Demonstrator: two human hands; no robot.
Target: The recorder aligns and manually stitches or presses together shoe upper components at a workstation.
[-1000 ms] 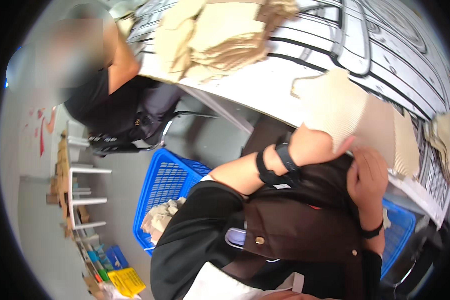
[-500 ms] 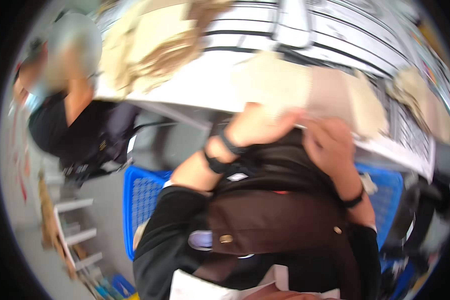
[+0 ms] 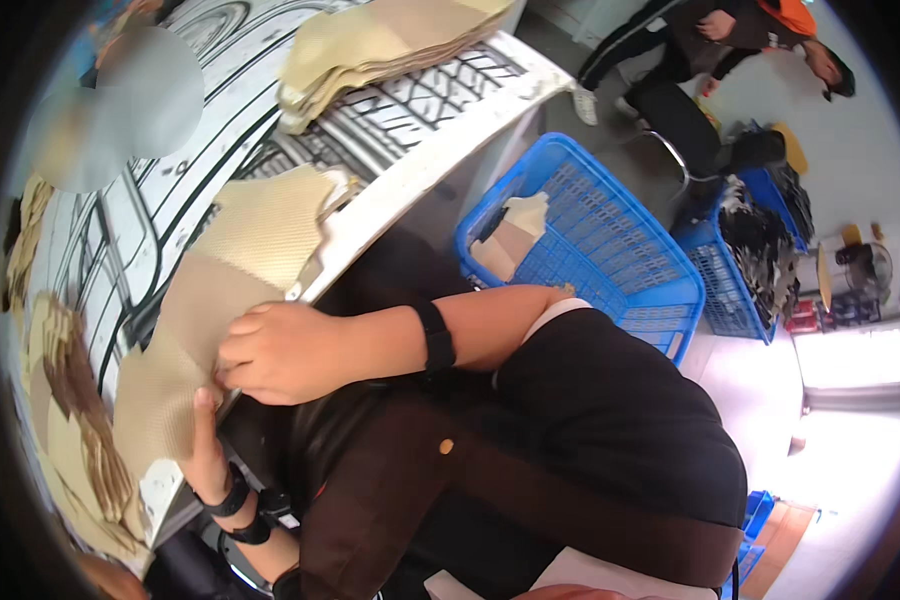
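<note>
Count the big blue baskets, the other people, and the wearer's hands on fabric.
Big blue slatted plastic baskets: 2
Other people: 2
Bare hands on the beige woven fabric: 2, left hand, right hand
Total: 6

Beige woven fabric piece [image 3: 210, 330] flat on table edge, overlapping similar pieces.
</note>
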